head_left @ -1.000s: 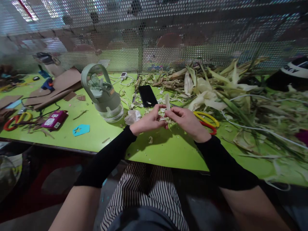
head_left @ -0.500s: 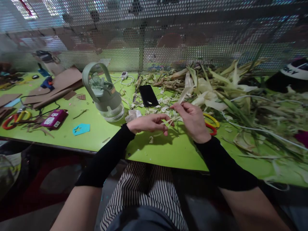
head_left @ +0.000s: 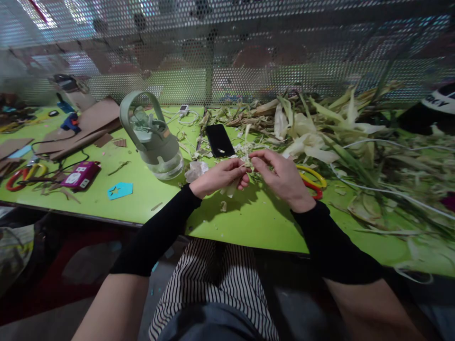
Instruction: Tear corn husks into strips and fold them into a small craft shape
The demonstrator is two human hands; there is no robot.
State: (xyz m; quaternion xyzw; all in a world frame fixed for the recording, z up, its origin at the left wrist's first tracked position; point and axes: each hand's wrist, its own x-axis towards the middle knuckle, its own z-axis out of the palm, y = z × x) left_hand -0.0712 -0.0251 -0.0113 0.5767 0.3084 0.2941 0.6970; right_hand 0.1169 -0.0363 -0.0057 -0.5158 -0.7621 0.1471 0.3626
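Observation:
My left hand point(head_left: 225, 176) is closed over the green table, its thumb and fingers pinching a pale corn husk strip point(head_left: 231, 188) that hangs below the palm. A curled end of husk stands up above those fingertips. My right hand point(head_left: 279, 176) meets it from the other side, thumb and forefinger pinched at this curled end; the exact contact is hard to make out. Just behind both hands lie a black phone point(head_left: 219, 141) and scattered husk shreds. Scissors with yellow and red handles point(head_left: 313, 180) rest beside my right wrist, partly covered by it.
A heap of corn husks point(head_left: 320, 128) spreads along the back right, crossed by a white cable point(head_left: 384, 188). On the left stand a green water bottle point(head_left: 156, 142), a purple box point(head_left: 81, 175) and cardboard point(head_left: 92, 124). A perforated metal screen point(head_left: 159, 66) closes off the back.
My left fingers have curled in around the husk strip, and the long piece my right hand held upward is no longer raised. My right hand has tilted down towards the left fingertips.

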